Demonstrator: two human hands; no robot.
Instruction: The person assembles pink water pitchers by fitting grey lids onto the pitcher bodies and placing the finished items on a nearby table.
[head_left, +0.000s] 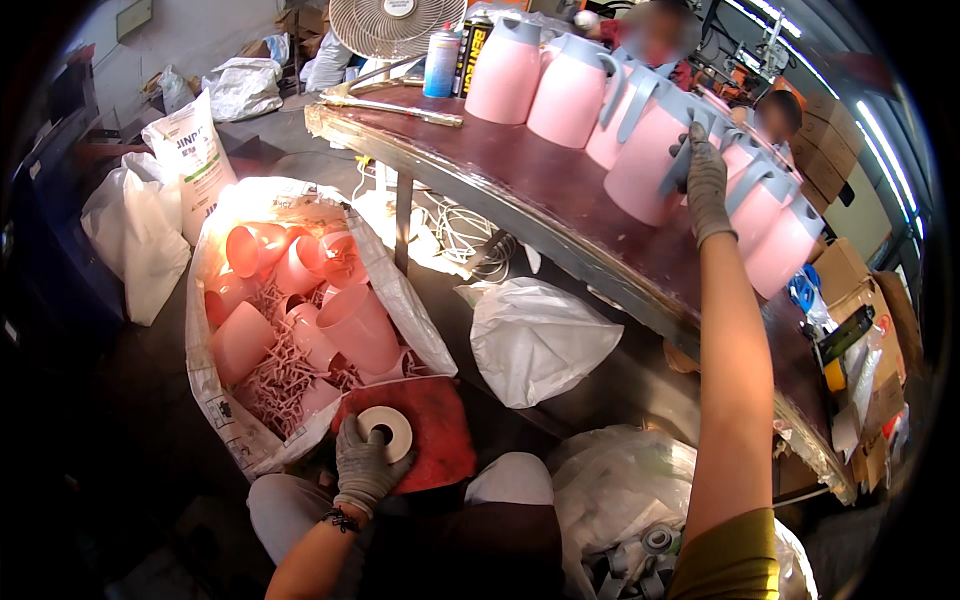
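Observation:
At the bench's far right, my right hand [706,185] in a grey glove is closed round the grey handle of a pink jug [645,165], which stands upright on the dark red tabletop [560,185]. Several more pink jugs [503,80] with grey tops and handles line the bench on both sides of it. Low in front of me, my left hand [365,465], also gloved, curls round the edge of a white ring-shaped piece [400,432] with a dark hole. That piece rests on a red pad [447,430] by my knees.
Left of me, an open white sack [215,400] holds pink jug bodies [358,328] and pink scraps. A plastic bag [600,460] of grey parts lies lower right. A spray can [441,62] and metal tool [395,108] lie near a fan [395,25]. Two people are beyond the bench.

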